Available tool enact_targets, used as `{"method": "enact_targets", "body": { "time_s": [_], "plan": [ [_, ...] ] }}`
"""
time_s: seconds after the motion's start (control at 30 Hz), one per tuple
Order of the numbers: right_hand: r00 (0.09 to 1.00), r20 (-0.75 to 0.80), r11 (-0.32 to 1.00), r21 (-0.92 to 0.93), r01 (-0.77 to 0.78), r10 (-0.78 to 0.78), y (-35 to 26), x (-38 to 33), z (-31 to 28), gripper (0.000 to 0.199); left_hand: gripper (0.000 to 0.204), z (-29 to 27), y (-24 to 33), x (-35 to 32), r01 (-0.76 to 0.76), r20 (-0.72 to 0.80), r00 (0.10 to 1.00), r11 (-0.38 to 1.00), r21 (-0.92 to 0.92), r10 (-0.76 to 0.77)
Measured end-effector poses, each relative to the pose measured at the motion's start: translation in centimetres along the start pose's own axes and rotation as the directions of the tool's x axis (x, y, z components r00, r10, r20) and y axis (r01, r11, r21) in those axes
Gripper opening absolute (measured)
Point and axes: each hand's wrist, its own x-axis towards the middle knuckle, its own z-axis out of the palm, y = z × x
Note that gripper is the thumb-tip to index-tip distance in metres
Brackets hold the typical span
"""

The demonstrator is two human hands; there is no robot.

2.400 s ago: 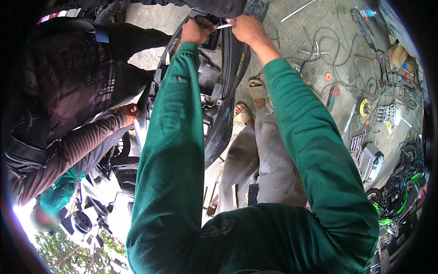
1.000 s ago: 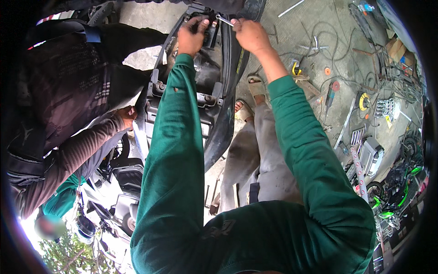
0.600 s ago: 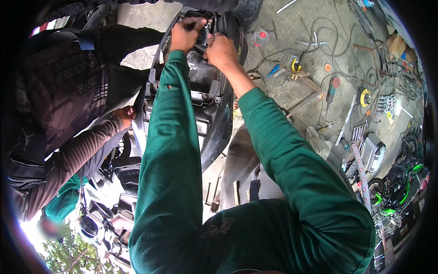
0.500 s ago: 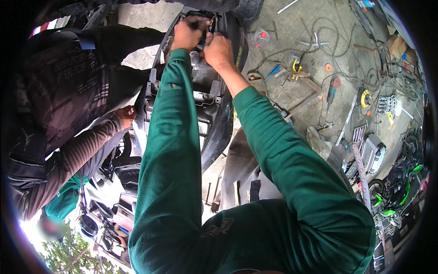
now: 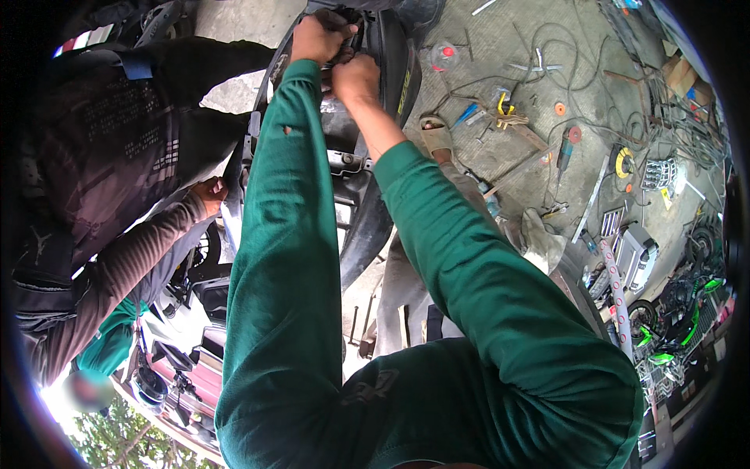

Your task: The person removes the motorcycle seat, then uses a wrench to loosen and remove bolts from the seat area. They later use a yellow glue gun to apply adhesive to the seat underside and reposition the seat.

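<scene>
The black motorcycle body (image 5: 370, 220) stands before the person, partly beneath the forearms, its upper cavity open. The left hand (image 5: 315, 39) reaches into this cavity at the body's far end, fingers bent and thumb extended to the right. The right hand (image 5: 356, 76) is just nearer along the body, its fingers curled inward; whether either hand's fingers clamp on something cannot be told. Left of the body, a co-worker's hand (image 5: 209, 195) is close to its side. Right of the body, a sandalled foot (image 5: 435, 134) is near, while a cross-shaped metal tool (image 5: 537, 66), an angle grinder (image 5: 566, 156) and a silver case (image 5: 634, 259) lie farther off on the concrete floor (image 5: 476, 199).
</scene>
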Motion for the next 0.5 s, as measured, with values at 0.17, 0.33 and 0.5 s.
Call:
{"method": "enact_targets", "body": {
  "time_s": [0.17, 0.33, 0.5],
  "plan": [
    [0.884, 0.442, 0.636, -0.641, 0.430, -0.152, -0.5, 5.5, -5.2, 0.038, 0.038, 0.5, -1.2, 1.6, 0.081, 0.075, 0.994, 0.997, -0.012, -0.080],
    [0.630, 0.372, 0.290, -0.654, 0.699, -0.681, -0.5, 12.6, -10.0, 0.046, 0.028, 2.8, -1.1, -1.0, 0.088, -0.093, 0.989, 0.956, -0.281, -0.118],
    [0.859, 0.267, 0.572, -0.655, 0.494, -0.436, 1.3, 8.5, -9.0, 0.043, 0.024, 2.6, -0.4, -2.9, 0.055, -0.152, 0.976, 0.855, -0.516, -0.155]
  ]
}}
